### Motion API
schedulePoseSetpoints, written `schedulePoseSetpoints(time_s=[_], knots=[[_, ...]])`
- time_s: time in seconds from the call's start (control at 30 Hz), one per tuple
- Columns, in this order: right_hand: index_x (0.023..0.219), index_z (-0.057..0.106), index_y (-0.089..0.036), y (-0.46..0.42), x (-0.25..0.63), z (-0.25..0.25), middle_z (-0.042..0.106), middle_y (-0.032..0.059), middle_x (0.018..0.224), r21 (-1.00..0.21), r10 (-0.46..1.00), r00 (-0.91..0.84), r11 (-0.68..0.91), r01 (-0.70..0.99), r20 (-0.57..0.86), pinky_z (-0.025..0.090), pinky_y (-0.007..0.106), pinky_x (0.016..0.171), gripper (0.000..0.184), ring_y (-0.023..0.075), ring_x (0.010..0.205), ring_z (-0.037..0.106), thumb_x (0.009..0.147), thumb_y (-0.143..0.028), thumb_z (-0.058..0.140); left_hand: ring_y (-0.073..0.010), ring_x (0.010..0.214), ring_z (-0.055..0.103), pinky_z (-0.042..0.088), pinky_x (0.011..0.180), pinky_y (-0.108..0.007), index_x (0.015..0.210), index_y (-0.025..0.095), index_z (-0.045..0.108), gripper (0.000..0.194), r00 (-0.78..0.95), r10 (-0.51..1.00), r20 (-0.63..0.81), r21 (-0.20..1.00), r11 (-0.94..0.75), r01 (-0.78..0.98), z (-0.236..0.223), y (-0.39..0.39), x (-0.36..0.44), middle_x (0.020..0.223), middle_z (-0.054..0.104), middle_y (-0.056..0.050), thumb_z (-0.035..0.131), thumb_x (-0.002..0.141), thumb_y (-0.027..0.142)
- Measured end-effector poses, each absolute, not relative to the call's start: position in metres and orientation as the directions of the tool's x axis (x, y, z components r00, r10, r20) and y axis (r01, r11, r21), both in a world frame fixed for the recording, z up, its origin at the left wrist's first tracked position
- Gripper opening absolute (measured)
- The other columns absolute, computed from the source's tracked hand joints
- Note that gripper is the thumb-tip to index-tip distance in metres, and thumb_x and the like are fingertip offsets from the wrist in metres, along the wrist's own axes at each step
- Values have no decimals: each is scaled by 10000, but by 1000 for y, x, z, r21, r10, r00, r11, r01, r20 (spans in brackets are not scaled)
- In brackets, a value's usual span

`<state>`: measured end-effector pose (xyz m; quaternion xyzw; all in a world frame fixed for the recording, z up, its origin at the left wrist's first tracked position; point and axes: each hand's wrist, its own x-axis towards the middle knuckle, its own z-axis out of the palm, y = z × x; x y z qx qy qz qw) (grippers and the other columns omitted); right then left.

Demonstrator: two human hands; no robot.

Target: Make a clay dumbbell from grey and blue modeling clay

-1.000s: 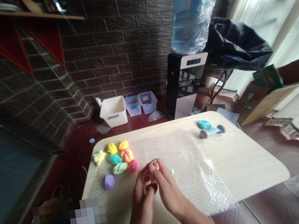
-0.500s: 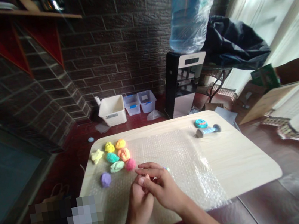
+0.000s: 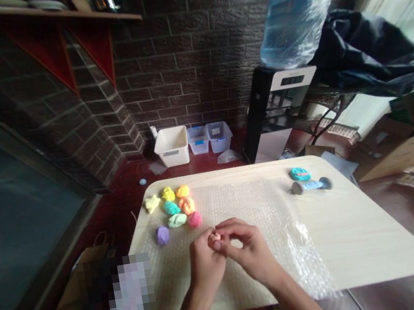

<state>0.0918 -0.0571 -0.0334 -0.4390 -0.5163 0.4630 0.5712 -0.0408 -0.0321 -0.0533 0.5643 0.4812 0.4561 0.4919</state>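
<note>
Both hands meet over the near middle of a light wooden table (image 3: 361, 235). My left hand (image 3: 204, 263) and my right hand (image 3: 248, 250) pinch a small pinkish lump of clay (image 3: 215, 236) between their fingertips, fingers curled. They hover above a sheet of bubble wrap (image 3: 263, 209). To the left of the hands lie several coloured clay lumps: purple (image 3: 162, 234), pink (image 3: 194, 220), pale green (image 3: 177, 220), teal (image 3: 171, 208), orange (image 3: 186, 205), yellow (image 3: 167, 194) and a yellow star shape (image 3: 152, 203).
At the table's far right lie a teal clay disc (image 3: 299, 174) and a small roller (image 3: 311, 185). On the floor behind stand a white bin (image 3: 171, 146), two clear boxes (image 3: 209, 138) and a water dispenser (image 3: 281, 106). Cardboard boxes (image 3: 406, 149) are at right.
The view has shifted, so the table sits more to the right. My hands have gone from clasped palms to a fingertip pinch on the small lump.
</note>
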Motion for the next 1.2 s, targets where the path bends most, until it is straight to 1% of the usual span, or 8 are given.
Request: schedulePoseSetpoints(time_s=[0.13, 0.3, 0.47, 0.6, 0.8, 0.97, 1.13, 1.2], knots=[[1026, 875, -244, -53, 94, -33, 775, 94, 1073, -984, 988, 47, 151, -94, 147, 559, 335, 760, 172, 226, 925, 720, 969, -357, 758, -170, 687, 582, 473, 638, -262, 839, 189, 649, 213, 230, 973, 12, 1000, -5, -29, -53, -33, -42, 751, 627, -9, 739, 890, 375], [1067, 857, -199, -48, 94, -39, 714, 41, 867, -939, 996, 73, -27, -342, -55, 445, 275, 504, 239, 139, 587, 573, 943, -348, 718, -190, 759, 633, 549, 710, -308, 998, 167, 674, 338, 393, 918, -58, 971, 143, -190, -46, -32, -41, 852, 625, -37, 567, 1035, 486], [1148, 827, -189, -48, 93, -40, 743, 45, 850, -939, 987, 145, -16, -345, -71, 499, 295, 618, 335, 163, 684, 609, 907, -420, 807, -172, 766, 610, 500, 732, -281, 967, 153, 696, 301, 365, 931, 8, 969, 83, -233, -44, -28, -44, 835, 653, -40, 740, 973, 451], [977, 835, -185, -46, 93, -35, 746, 49, 855, -947, 996, 85, 0, -321, -29, 524, 312, 634, 307, 169, 686, 623, 819, -437, 912, -181, 731, 618, 483, 690, -275, 860, 142, 705, 324, 331, 944, 3, 970, 78, -230, -47, -24, -49, 775, 676, -49, 880, 848, 414], [899, 856, -194, -45, 96, -25, 738, 46, 844, -948, 1000, 16, -9, -319, -15, 533, 331, 617, 268, 166, 626, 639, 860, -459, 875, -156, 665, 571, 444, 648, -263, 734, 149, 667, 372, 349, 936, -42, 958, 137, -250, -42, -25, -52, 681, 620, -25, 861, 859, 442], [984, 868, -192, -45, 100, -27, 726, 39, 754, -965, 1000, -16, -19, -262, -15, 520, 331, 629, 310, 172, 618, 633, 918, -490, 815, -147, 694, 578, 481, 670, -258, 846, 159, 675, 337, 346, 932, -107, 942, 206, -264, -40, -28, -50, 740, 619, -9, 815, 901, 461], [1049, 878, -225, -46, 100, -35, 780, 97, 1077, -984, 999, 1, 40, -172, 41, 545, 345, 738, 283, 198, 797, 667, 949, -474, 786, -157, 781, 599, 503, 706, -251, 986, 170, 721, 344, 308, 943, -127, 946, 208, -247, -45, -28, -49, 842, 648, -21, 779, 936, 505], [1072, 877, -235, -46, 99, -36, 778, 99, 1103, -988, 998, -11, 59, -143, 61, 553, 356, 764, 291, 204, 812, 672, 971, -480, 757, -155, 759, 589, 505, 692, -255, 988, 157, 741, 360, 318, 939, -132, 944, 216, -247, -46, -28, -50, 835, 652, -28, 785, 930, 509]])
